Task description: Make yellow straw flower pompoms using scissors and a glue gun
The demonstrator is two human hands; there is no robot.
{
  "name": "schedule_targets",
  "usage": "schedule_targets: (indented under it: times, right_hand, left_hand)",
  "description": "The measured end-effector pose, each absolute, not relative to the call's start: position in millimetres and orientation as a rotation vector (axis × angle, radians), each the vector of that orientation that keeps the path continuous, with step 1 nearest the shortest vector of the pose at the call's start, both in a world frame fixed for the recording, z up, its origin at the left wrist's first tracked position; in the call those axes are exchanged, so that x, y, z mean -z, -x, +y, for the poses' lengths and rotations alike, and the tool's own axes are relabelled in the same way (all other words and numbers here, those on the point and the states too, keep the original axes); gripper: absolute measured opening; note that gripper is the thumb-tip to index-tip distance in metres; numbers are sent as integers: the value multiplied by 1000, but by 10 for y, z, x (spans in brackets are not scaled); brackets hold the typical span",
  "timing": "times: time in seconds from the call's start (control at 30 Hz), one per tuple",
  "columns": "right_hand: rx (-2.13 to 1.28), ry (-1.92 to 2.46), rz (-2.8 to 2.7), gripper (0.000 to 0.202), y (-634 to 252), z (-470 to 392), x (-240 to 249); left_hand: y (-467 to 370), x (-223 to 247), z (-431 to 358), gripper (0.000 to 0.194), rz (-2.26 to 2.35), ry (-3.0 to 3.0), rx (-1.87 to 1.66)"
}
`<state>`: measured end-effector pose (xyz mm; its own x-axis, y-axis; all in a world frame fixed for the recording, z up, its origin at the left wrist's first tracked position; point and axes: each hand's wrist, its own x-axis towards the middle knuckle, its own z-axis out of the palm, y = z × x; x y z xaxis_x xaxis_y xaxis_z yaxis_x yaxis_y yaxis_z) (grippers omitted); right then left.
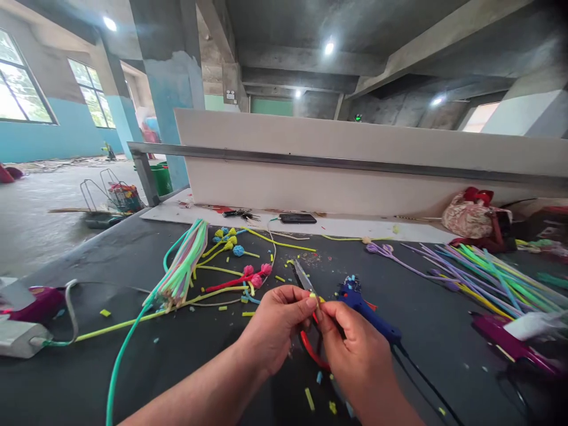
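My left hand (280, 316) is closed in a pinch on a small yellow piece of chenille stem (313, 295). Fingertips of my right hand (352, 343) are pressed together at the same piece, right beside the left fingers. Under both hands lie scissors with red handles (314, 353); their blades (303, 276) point away from me, and the middle is hidden. A blue glue gun (366, 307) lies just right of my right hand. Left of the hands are pink pompom-like balls (256, 280) on red stems.
A bundle of green and purple chenille stems (189, 260) lies left, more stems (479, 272) right. Yellow and blue balls (228, 239), a phone (298, 218) and cut scraps (309, 399) are on the black table. A white board (310, 189) stands behind; cords cross both sides.
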<state>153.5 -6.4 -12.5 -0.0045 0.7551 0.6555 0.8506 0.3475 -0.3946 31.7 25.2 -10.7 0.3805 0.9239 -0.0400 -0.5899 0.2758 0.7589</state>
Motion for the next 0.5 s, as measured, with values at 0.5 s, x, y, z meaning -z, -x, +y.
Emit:
schedule_targets:
  times: [0.5]
  right_hand:
    - [-339, 1566, -1673, 22, -1549, -17, 80]
  left_hand:
    - [-374, 167, 252, 25, 519, -565, -1176]
